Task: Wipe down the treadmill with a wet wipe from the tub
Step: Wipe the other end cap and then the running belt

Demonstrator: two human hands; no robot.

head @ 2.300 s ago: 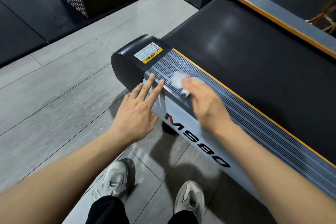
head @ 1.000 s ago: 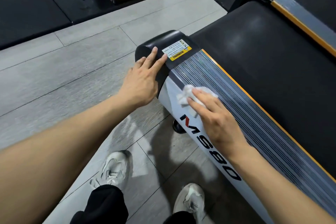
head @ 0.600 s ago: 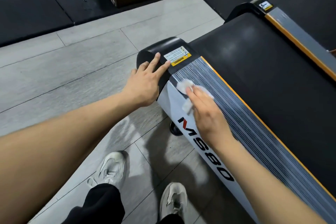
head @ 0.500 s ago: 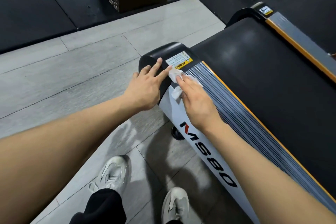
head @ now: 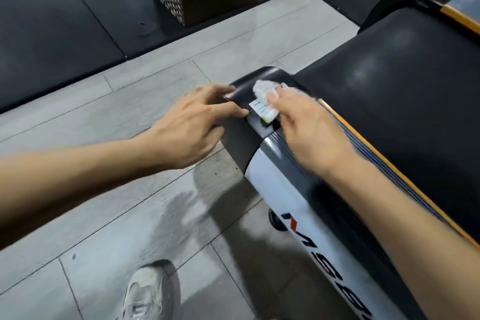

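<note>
Right hand (head: 309,135): fingers pinching the white wipe (head: 263,91) on the black end cap (head: 240,135).
Left hand (head: 192,127): fingers spread, touching the cap's edge.
Treadmill (head: 415,101): on grey floor (head: 130,215).

Right hand (head: 309,135) presses wet wipe (head: 265,91) onto treadmill end cap (head: 241,138); left hand (head: 192,127) alongside.

Head cam, single view: worn on person, looks fwd/down, close over treadmill (head: 285,189) rear corner; tiled floor (head: 130,215) below, shoe (head: 145,293) at bottom edge. No 2nd view.

Both arms reach forward — left hand (head: 193,125) spread, right hand (head: 309,132) fingers pressing.
</note>
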